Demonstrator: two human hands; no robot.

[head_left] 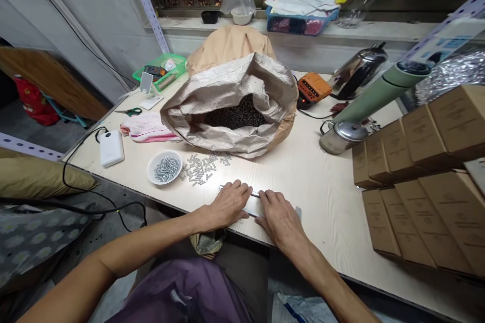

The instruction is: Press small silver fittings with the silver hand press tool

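A narrow silvery metal piece [299, 212], with two parallel long edges, lies near the table's front edge, mostly hidden under my hands. My left hand [228, 205] is closed over its left part, fingers curled on the far edge and thumb at the near one. Close beside it, my right hand [281, 216] grips the right part the same way. Left of my hands, small silvery screws or pins [197, 168] are scattered on the table. More of them fill a white bowl [150, 174]. Behind stands an open woven sack [227, 86] of dark small screw-like parts.
Stacked cardboard boxes [413, 222] line the right side, near a steel cup [337, 140] and a leaning green flask [386, 91]. An orange battery [314, 86] sits behind. At left are a white power bank [111, 148], a cloth [151, 127], scissors [133, 111] and a green basket [176, 66].
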